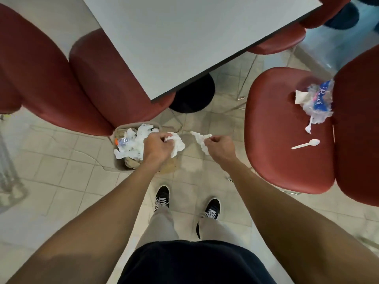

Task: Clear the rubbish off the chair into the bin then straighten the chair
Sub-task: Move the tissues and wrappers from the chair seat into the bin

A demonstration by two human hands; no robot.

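Observation:
A small beige bin [120, 163] stands on the floor by a red chair, stuffed with white paper and a crushed bottle. My left hand [158, 147] grips a crumpled white napkin [178, 145] at the bin's right rim. My right hand [220, 147] pinches a second white napkin [200, 141] over the floor to the right of the bin. The red chair [287, 140] on the right is turned at an angle. On its seat lie a crumpled blue-and-white wrapper [319, 99], a white plastic spoon [306, 143] and another white utensil [309, 127].
A grey table [184, 37] on a black pedestal base [193, 95] fills the top middle. Red chairs [61, 78] stand at left and at top right. My feet in dark shoes [163, 196] stand on the tiled floor behind the bin.

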